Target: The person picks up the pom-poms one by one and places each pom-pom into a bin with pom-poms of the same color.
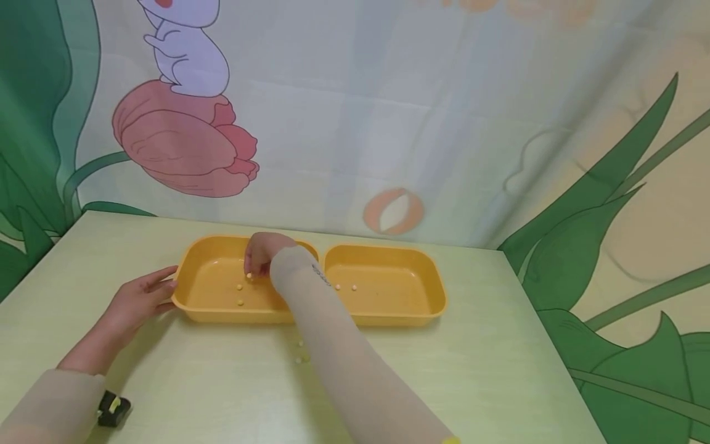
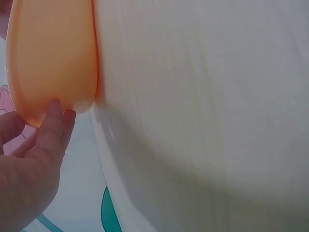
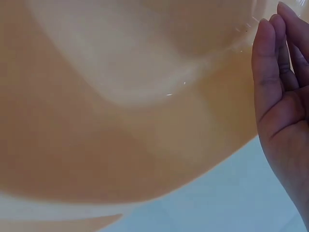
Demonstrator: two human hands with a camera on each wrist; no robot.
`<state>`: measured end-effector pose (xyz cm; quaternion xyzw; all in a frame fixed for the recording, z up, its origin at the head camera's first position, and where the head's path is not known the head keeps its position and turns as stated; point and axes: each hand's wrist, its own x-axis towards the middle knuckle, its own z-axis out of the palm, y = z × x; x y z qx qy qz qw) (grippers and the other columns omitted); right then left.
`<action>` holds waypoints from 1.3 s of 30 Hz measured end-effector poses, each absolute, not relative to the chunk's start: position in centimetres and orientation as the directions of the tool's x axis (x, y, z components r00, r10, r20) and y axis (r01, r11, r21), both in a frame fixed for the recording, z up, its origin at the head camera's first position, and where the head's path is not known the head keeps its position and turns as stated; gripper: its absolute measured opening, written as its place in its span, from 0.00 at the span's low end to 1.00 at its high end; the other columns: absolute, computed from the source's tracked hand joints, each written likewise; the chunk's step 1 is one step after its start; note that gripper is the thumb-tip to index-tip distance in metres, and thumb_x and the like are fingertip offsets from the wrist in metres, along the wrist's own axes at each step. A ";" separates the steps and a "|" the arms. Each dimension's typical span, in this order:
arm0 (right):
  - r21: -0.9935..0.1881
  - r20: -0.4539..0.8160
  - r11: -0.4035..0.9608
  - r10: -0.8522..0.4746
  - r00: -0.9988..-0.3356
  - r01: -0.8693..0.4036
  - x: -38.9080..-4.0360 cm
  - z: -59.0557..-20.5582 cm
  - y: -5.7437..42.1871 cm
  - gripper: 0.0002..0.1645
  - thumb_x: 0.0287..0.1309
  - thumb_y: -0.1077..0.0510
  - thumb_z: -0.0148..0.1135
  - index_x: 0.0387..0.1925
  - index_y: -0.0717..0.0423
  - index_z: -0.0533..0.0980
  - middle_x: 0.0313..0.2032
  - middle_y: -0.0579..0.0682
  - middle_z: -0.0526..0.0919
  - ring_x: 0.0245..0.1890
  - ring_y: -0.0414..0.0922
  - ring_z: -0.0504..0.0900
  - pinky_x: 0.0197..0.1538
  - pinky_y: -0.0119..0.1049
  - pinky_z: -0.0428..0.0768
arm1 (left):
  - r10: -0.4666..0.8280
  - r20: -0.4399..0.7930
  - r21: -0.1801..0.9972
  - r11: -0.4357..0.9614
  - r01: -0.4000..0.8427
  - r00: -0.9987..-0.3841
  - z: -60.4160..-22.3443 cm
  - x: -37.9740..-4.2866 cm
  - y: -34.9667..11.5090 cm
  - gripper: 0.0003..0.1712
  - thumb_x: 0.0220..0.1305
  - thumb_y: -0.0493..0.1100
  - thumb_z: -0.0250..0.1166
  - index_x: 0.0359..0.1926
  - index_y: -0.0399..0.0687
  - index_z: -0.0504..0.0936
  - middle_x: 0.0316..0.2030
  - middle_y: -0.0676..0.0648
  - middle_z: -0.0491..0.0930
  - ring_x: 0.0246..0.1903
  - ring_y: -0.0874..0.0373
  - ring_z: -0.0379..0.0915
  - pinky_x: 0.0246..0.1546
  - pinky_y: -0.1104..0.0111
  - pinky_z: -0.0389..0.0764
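A yellow tray section (image 1: 208, 314) stands at the left, and my left hand (image 1: 135, 302) touches its left end with mostly straight fingers. In the left wrist view, the fingertips (image 2: 54, 107) lie against its outer wall. My right hand (image 1: 265, 251) reaches down into this section, fingertips gathered close together. Right at those fingertips is a small pale bead (image 1: 249, 275); whether they pinch it cannot be made out. The right wrist view shows the right hand (image 3: 285, 92) over the yellow surface, no bead visible. Two yellowish beads (image 1: 240, 303) lie nearby in the section.
A second yellow section (image 1: 399, 317) adjoins on the right, with two whitish beads (image 1: 354, 287) inside; my forearm hides part of the join. Several small beads (image 1: 298, 361) lie on the table in front. A black object (image 1: 113, 409) sits by the left sleeve. A printed curtain (image 1: 310, 123) hangs behind.
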<state>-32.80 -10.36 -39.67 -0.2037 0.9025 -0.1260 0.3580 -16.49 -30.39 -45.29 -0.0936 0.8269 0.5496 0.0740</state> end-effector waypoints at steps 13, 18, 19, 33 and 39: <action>-0.231 -0.604 0.920 -0.391 -0.694 -0.317 -32.7 -39.7 -10.6 0.10 0.62 0.64 0.65 0.29 0.47 0.86 0.22 0.43 0.76 0.24 0.40 0.72 0.25 0.28 0.70 | -0.084 -0.241 0.889 0.382 -0.255 -0.967 -45.2 -16.6 -30.3 0.35 0.83 0.48 0.45 0.79 0.33 0.49 0.74 0.23 0.58 0.39 0.88 0.70 0.50 0.71 0.88; -0.251 -0.613 0.946 -0.319 -0.723 -0.205 -32.3 -39.7 -10.8 0.09 0.61 0.64 0.67 0.28 0.48 0.86 0.23 0.44 0.77 0.26 0.42 0.74 0.25 0.30 0.72 | -0.083 -0.246 0.885 0.387 -0.259 -0.966 -45.2 -16.5 -30.4 0.34 0.83 0.47 0.45 0.79 0.33 0.50 0.74 0.24 0.58 0.40 0.85 0.72 0.53 0.68 0.87; -0.250 -0.610 0.950 -0.306 -0.731 -0.189 -32.3 -39.8 -10.9 0.09 0.61 0.64 0.67 0.28 0.48 0.86 0.24 0.44 0.77 0.26 0.42 0.74 0.25 0.30 0.72 | -0.081 -0.243 0.887 0.385 -0.256 -0.967 -45.2 -16.5 -30.4 0.34 0.83 0.47 0.45 0.79 0.33 0.50 0.74 0.24 0.58 0.40 0.86 0.72 0.52 0.69 0.87; -0.247 -0.577 0.936 -0.349 -0.739 -0.250 -32.8 -40.6 -10.9 0.09 0.59 0.62 0.69 0.27 0.45 0.87 0.28 0.43 0.80 0.28 0.42 0.75 0.28 0.30 0.73 | -0.089 -0.245 0.876 0.405 -0.260 -0.965 -45.1 -16.4 -30.3 0.33 0.83 0.47 0.45 0.79 0.34 0.51 0.74 0.24 0.59 0.47 0.75 0.78 0.55 0.66 0.86; -0.343 -0.583 0.884 -0.466 -0.665 -0.318 -33.5 -38.2 -10.5 0.04 0.65 0.60 0.65 0.39 0.51 0.84 0.26 0.45 0.78 0.26 0.40 0.75 0.30 0.26 0.78 | -0.092 -0.235 0.882 0.398 -0.252 -0.968 -44.9 -16.3 -30.2 0.33 0.83 0.46 0.45 0.79 0.34 0.51 0.73 0.24 0.60 0.45 0.79 0.76 0.53 0.68 0.88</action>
